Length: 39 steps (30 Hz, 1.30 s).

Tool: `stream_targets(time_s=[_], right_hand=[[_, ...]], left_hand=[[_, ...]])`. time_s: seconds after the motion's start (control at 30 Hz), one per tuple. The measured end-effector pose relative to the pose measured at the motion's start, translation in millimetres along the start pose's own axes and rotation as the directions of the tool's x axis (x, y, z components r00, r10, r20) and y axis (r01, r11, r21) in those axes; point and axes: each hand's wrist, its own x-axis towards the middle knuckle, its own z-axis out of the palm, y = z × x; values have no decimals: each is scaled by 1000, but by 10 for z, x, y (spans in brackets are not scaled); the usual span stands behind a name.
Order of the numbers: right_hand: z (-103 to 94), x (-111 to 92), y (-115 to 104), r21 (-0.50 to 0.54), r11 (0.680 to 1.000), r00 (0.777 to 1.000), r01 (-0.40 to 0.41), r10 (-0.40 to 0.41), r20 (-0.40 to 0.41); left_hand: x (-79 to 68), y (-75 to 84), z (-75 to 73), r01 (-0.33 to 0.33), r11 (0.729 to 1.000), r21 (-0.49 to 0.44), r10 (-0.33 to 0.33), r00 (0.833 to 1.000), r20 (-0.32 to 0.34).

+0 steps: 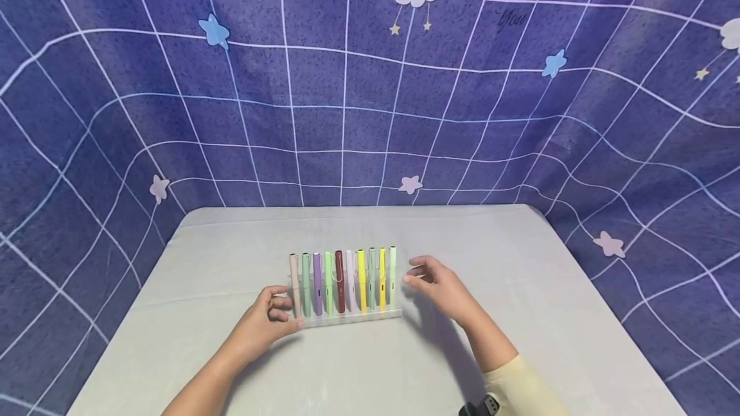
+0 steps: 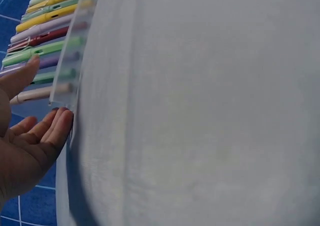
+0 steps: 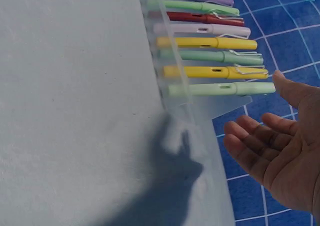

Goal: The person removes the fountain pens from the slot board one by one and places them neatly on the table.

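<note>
A clear acrylic pen stand (image 1: 352, 320) rests on the table, bearing a row of capped pens upright and side by side. From a pale pink pen (image 1: 295, 284) at the left end, the row runs through purple (image 1: 317, 284), dark red (image 1: 340, 282) and yellow (image 1: 361, 281) pens to a pale green pen (image 1: 393, 278) at the right. My left hand (image 1: 263, 323) is at the stand's left end, fingertips right at its edge, thumb by the front corner. Beyond the right end, my right hand (image 1: 436, 284) hovers apart from the stand, fingers loosely bent and holding nothing.
A pale cloth covers the table (image 1: 358, 371). Behind and at both sides hangs a blue-purple curtain (image 1: 324, 127) with grid lines, stars and clouds. A small black connector (image 1: 481, 406) shows beside the right sleeve (image 1: 520, 387).
</note>
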Motion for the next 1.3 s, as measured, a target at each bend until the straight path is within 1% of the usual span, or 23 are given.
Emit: stream_targets(time_s=[0.1, 0.23, 0.37, 0.47, 0.7, 0.87, 1.07, 1.23, 1.3], right_hand=[[38, 40, 60, 111, 993, 999, -26, 22, 34], [111, 74, 103, 200, 978, 995, -67, 51, 85], [182, 115, 122, 217, 973, 992, -76, 53, 110], [228, 154, 136, 240, 968, 992, -73, 46, 115], [326, 195, 149, 285, 955, 990, -80, 44, 131], [368, 192, 149, 257, 963, 992, -79, 49, 120], [389, 195, 187, 198, 977, 993, -79, 60, 97], [376, 179, 161, 118, 992, 999, -36, 33, 27], [358, 167, 117, 106, 994, 1000, -22, 23, -8]], left_hand=[[16, -16, 23, 12, 1000, 12, -12, 1000, -7], [39, -63, 35, 7, 998, 55, -5, 999, -33], [38, -77, 30, -10, 994, 110, 15, 999, -48], [34, -84, 24, -28, 988, 151, 36, 998, -56], [33, -97, 29, -34, 971, 236, 51, 997, -65], [44, -86, 21, -51, 969, 243, 71, 995, -71], [62, -69, 13, -51, 964, 259, 70, 995, -65], [67, -53, 6, -66, 960, 273, 84, 995, -55], [60, -43, 1, -68, 959, 274, 85, 995, -50]])
